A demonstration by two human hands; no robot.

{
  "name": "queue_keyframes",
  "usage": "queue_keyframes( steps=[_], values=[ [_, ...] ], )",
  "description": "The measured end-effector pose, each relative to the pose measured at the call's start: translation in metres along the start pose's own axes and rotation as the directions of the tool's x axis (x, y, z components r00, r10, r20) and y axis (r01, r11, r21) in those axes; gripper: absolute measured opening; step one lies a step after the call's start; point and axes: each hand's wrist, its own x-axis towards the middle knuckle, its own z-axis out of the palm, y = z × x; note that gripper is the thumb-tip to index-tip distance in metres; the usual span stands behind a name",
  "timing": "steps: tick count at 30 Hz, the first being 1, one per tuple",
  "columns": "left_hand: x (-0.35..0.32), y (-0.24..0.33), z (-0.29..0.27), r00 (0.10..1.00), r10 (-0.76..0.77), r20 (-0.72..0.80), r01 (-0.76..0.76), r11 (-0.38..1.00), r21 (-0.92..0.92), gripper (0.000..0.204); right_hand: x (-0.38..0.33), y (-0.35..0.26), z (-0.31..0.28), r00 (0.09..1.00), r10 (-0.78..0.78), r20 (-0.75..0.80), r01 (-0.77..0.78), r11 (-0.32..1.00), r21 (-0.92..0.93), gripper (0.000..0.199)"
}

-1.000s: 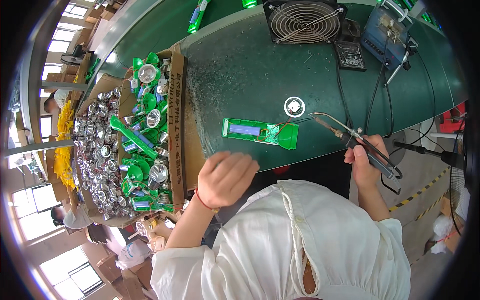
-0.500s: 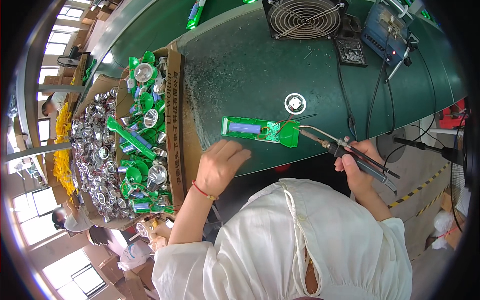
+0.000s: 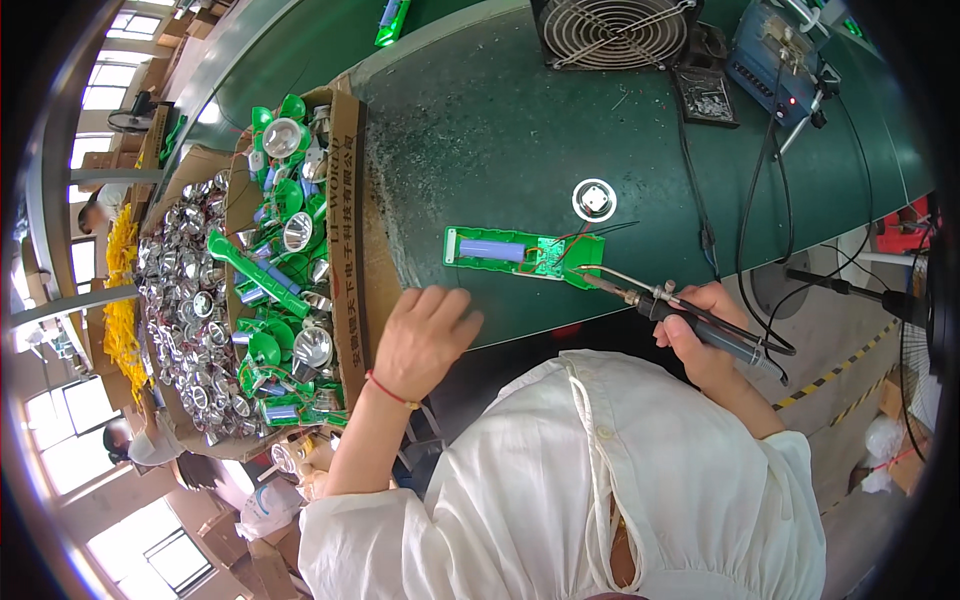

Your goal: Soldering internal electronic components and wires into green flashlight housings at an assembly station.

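My right hand (image 3: 708, 325) grips a soldering iron (image 3: 725, 337) with a thin metal feed tube running along it. The iron's tip lies over the wide end of a green plastic flashlight housing half (image 3: 585, 249) on the bench. Inside that housing sit a blue cylindrical battery (image 3: 490, 250) and a small circuit board (image 3: 549, 257). Thin wires lead from the board to a round silver lamp piece (image 3: 594, 200) just beyond it. My left hand (image 3: 428, 332) is held near the bench's front edge, fingers loosely bent and apart, with nothing visible in it.
To the left stands a cardboard box (image 3: 348, 240) of wired green housings, beside a heap of silver reflectors (image 3: 195, 300). Along the back are a fan with a wire guard (image 3: 615, 32), a small black tray (image 3: 706, 98) and a blue soldering station (image 3: 768, 70) with trailing cables.
The soldering iron has shifted left, its tip now over the housing's wide end. My left hand has moved slightly left, away from the housing.
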Motion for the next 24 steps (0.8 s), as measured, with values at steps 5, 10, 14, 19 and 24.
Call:
queue_keyframes(
  steps=[5,10,14,19,24],
  values=[
    [0.018,0.005,0.003,0.977,-0.124,-0.172,0.071,0.955,-0.287,0.013,0.001,-0.002,0.007,1.0,0.011,0.005,-0.011,1.0,0.02,0.02],
    [0.035,0.009,0.006,0.926,-0.259,-0.276,0.126,0.898,-0.422,0.014,0.0,0.001,0.008,1.0,0.015,0.024,-0.015,1.0,-0.004,0.018],
    [0.052,0.017,0.019,0.89,-0.297,-0.346,0.133,0.894,-0.428,0.013,0.001,0.002,0.011,1.0,-0.018,0.012,0.018,1.0,-0.011,0.018],
    [0.053,0.018,0.03,0.895,-0.305,-0.325,0.156,0.897,-0.413,0.013,0.0,0.0,0.011,0.999,0.035,0.032,-0.033,0.997,-0.069,0.017],
    [0.056,0.019,0.032,0.897,-0.334,-0.29,0.186,0.88,-0.437,0.009,0.002,0.0,0.013,0.997,0.079,0.014,-0.078,0.995,-0.07,0.017]
  ],
)
